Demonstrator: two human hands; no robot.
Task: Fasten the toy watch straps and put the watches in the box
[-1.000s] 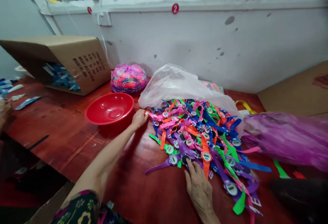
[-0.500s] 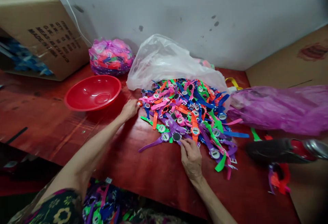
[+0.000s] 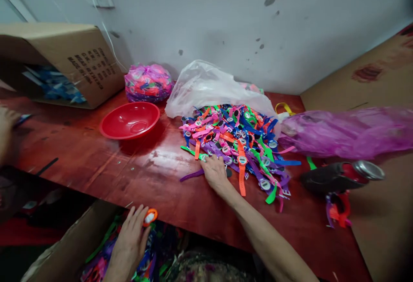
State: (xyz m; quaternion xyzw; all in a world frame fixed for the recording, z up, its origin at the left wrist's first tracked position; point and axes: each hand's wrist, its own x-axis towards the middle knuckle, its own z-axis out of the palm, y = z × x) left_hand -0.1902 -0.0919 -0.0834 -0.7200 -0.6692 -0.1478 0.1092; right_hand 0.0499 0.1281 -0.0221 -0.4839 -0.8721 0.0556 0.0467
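Observation:
My left hand (image 3: 129, 237) is low, over the table's front edge, closed on a small orange watch (image 3: 150, 217) with a whitish face. Beneath that hand lies a box of loose watches (image 3: 103, 256) in mixed colours. My right hand (image 3: 216, 172) rests at the near left edge of the pile of watches (image 3: 232, 133), fingers bent down onto it. A green watch (image 3: 195, 153) and a purple strap (image 3: 192, 175) stick out beside its fingers; the hand hides which watch it grips. An orange watch (image 3: 241, 161) hangs toward me from the pile.
A red bowl (image 3: 130, 120) stands left of the pile. Behind are a white plastic bag (image 3: 206, 88) and a pink bag of watches (image 3: 149, 84). A carton (image 3: 97, 66) stands far left, near another person's hand (image 3: 6, 122). At right lie a bottle (image 3: 342, 176) and purple plastic (image 3: 348, 131).
My left hand has moved from the pile's left edge down over the box, carrying the orange watch. My right hand has shifted left along the pile. The view has tilted up; another person's hand appears.

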